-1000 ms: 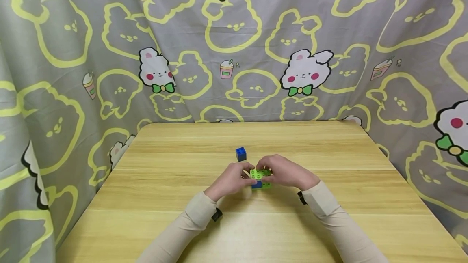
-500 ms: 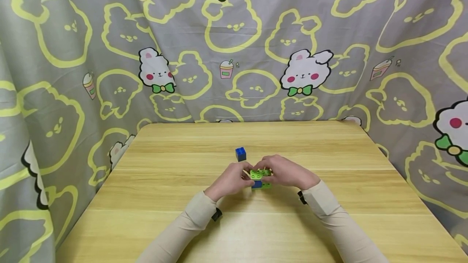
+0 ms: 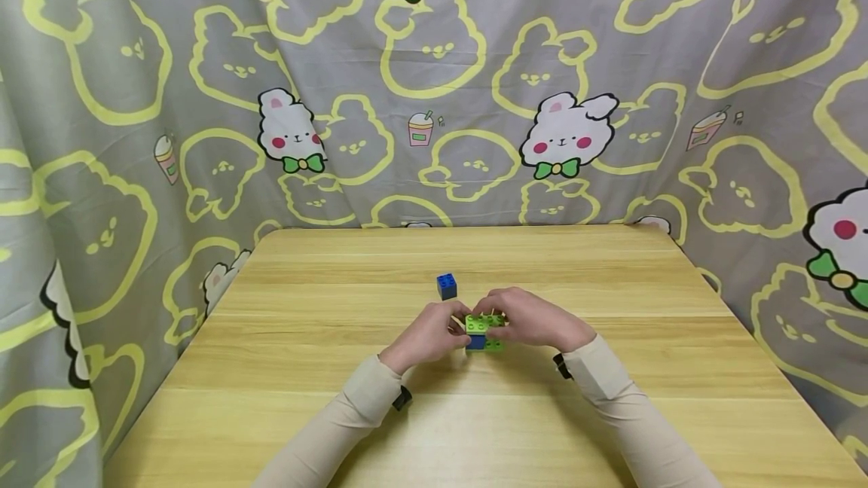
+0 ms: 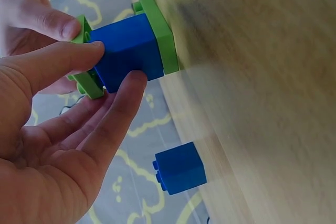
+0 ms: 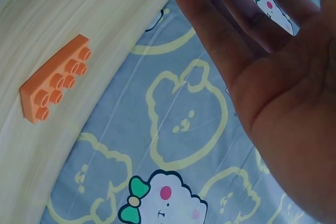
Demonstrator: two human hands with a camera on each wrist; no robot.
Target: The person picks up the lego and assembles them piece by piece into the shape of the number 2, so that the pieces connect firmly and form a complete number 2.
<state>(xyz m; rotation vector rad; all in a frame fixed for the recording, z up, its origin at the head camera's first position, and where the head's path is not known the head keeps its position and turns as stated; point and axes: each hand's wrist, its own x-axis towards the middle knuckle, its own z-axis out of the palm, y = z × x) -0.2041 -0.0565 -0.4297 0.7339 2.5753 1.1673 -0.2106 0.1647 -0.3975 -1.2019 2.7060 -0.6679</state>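
A blue building brick (image 4: pixel 128 51) stands on a light-green studded plate (image 4: pixel 164 38) lying on the table. On top of the blue brick sits another light-green plate (image 3: pixel 477 324), slightly tilted against it in the left wrist view. My left hand (image 3: pixel 429 333) pinches the blue brick between thumb and fingers from the left side. From the right, my right hand (image 3: pixel 532 320) pinches the top green plate, its thumb on the near edge. In the right wrist view my right palm (image 5: pixel 294 87) covers much of the stack, and only bits of blue and green show.
Behind the stack stands a second blue brick (image 3: pixel 447 286). An orange studded plate (image 5: pixel 55 80) lies on the table in the right wrist view; my right hand hides its place in the head view. A patterned curtain (image 3: pixel 420 44) hangs round the wooden table (image 3: pixel 325 262).
The top green plate has shifted very slightly to the right. My left thumb has slid from the plate's near edge down onto the blue brick. The other blue brick stays put.
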